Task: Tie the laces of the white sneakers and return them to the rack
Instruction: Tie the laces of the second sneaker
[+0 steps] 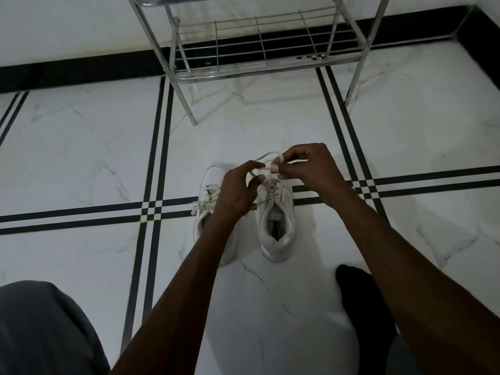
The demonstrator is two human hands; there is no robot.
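Two white sneakers stand side by side on the tiled floor, toes pointing away from me. Over the right sneaker (276,234) both hands work its white lace (266,158). My left hand (238,189) pinches one strand of the lace between thumb and fingers. My right hand (305,166) pinches a loop of the same lace, held up above the shoe's tongue. The left sneaker (208,190) is partly hidden under my left wrist; its laces lie in a loose bunch to its left side.
A metal wire shoe rack (265,47) stands just beyond the sneakers against the wall, its bottom shelf bare. My knee in grey cloth (46,328) is at the lower left, and a dark foot (359,299) is on the floor at the lower right.
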